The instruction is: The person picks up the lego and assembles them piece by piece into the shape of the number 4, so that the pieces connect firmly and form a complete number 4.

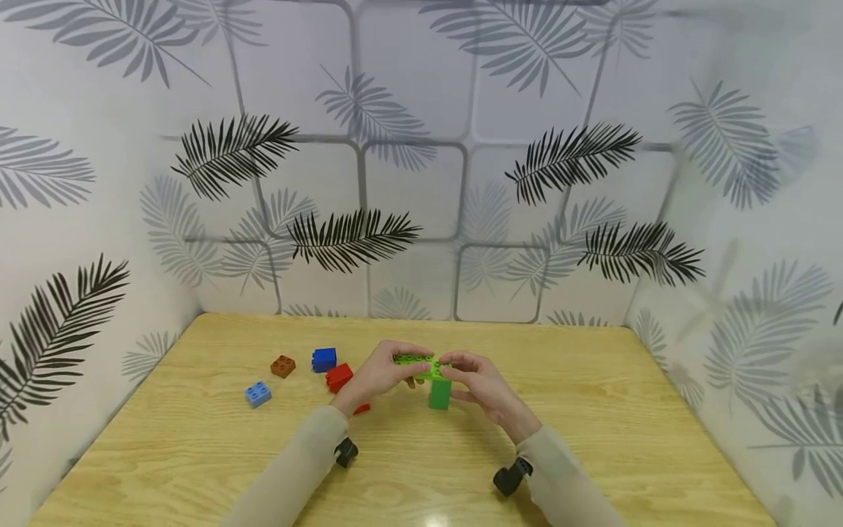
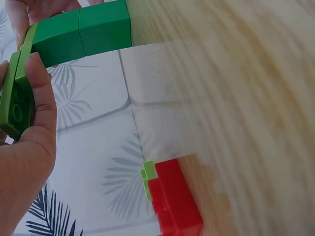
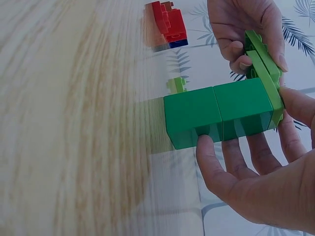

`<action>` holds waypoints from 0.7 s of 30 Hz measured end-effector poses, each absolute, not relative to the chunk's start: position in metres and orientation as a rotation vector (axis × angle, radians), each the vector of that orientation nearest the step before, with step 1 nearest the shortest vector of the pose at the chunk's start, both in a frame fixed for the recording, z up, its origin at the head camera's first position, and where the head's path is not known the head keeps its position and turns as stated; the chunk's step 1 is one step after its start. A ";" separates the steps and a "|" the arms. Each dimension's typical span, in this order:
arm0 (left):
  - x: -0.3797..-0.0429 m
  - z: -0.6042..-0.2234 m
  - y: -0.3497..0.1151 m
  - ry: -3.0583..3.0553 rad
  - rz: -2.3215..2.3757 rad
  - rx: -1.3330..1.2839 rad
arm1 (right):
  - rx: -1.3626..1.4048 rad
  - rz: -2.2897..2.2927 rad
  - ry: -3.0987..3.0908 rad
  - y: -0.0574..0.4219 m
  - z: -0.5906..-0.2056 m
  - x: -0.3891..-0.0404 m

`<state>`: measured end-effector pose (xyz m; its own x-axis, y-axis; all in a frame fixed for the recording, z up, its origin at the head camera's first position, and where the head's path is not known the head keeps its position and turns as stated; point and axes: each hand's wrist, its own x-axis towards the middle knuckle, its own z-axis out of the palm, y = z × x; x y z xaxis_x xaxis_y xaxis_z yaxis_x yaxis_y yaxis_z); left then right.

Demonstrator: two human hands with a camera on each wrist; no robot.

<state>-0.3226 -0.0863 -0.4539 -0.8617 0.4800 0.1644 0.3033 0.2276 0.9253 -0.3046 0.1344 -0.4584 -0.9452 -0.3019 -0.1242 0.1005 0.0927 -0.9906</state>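
Observation:
Two dark green toy building bricks [image 3: 219, 110] stand stacked on the wooden table, with flat light green pieces [image 1: 411, 359] on top that jut out to the left. My left hand [image 1: 383, 369] pinches the jutting end of these flat pieces between thumb and fingers. From the other side, my right hand [image 1: 485, 382] holds the stack: its thumb presses the light green top and its fingertips lie along the side of the dark green bricks. In the left wrist view, one flat piece overlaps another, studs showing on the outer one.
Left of the hands lie a red brick [image 1: 339, 378], a dark blue brick [image 1: 324, 359], a brown brick [image 1: 283, 366] and a light blue brick [image 1: 258, 394]. Another red piece [image 1: 361, 408] shows partly behind my left wrist. A small light green brick [image 3: 177, 85] appears beyond the stack. Patterned walls enclose the table [image 1: 593, 439].

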 end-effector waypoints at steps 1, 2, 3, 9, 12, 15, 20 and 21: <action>-0.323 -0.454 -0.086 2.326 1.711 0.743 | -0.200 -1.924 2.079 0.134 -0.458 -0.305; -0.322 -0.453 -0.086 2.320 1.716 0.736 | -0.201 -1.924 2.079 0.134 -0.457 -0.305; -0.323 -0.453 -0.086 2.315 1.720 0.730 | -0.207 -1.925 2.077 0.135 -0.457 -0.305; -0.322 -0.454 -0.085 2.310 1.733 0.691 | -0.232 -1.922 2.068 0.136 -0.458 -0.305; -0.322 -0.454 -0.084 2.323 1.734 0.679 | -0.225 -1.931 2.075 0.135 -0.458 -0.305; -0.322 -0.453 -0.084 2.324 1.735 0.666 | -0.219 -1.944 2.085 0.134 -0.458 -0.305; -0.314 -0.443 -0.084 2.309 1.730 0.687 | -0.172 -1.938 2.129 0.129 -0.458 -0.306; -0.312 -0.440 -0.084 2.304 1.732 0.699 | -0.165 -1.928 2.148 0.128 -0.458 -0.307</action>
